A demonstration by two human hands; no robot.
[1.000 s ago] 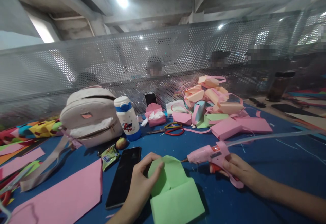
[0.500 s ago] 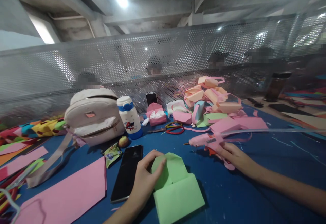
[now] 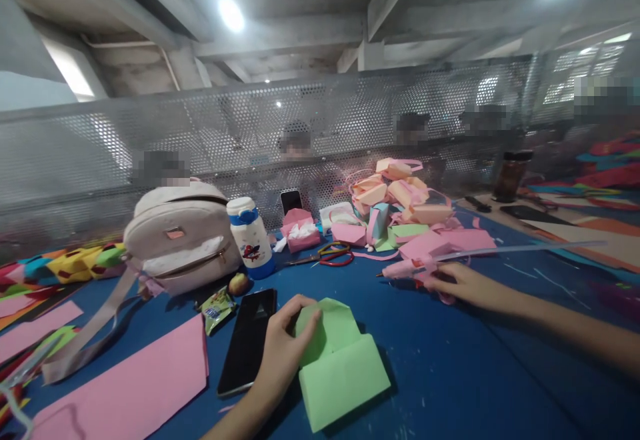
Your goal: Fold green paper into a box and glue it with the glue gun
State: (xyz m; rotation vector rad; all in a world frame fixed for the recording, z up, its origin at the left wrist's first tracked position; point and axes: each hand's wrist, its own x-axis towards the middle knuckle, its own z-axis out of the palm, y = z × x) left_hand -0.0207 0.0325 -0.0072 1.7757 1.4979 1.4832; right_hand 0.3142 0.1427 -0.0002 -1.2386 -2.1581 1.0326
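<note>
My left hand (image 3: 289, 337) grips the left edge of a folded green paper box (image 3: 345, 380), its thumb inside and its fingers on the outer side. The box has a raised pointed flap at the back and rests on the blue table (image 3: 450, 373). Over to the right, my right hand (image 3: 457, 283) is closed round the handle of a pink hot glue gun (image 3: 407, 269). Its nozzle points left, and a long clear glue stick (image 3: 530, 248) sticks out of its rear. A black phone (image 3: 247, 340) lies just left of my left hand.
Pink paper (image 3: 135, 380) covers the front left. Behind stand a white backpack (image 3: 183, 237), a water bottle (image 3: 251, 240), scissors (image 3: 335, 254) and a pile of paper baskets (image 3: 400, 193). A snack packet (image 3: 217, 310) lies near the phone. A perforated metal screen (image 3: 330, 120) runs across the back, with people beyond.
My right hand has moved the glue gun slightly up and away, nearer the pink paper pieces. My left hand keeps its hold on the green box. The view has turned a little to the right.
</note>
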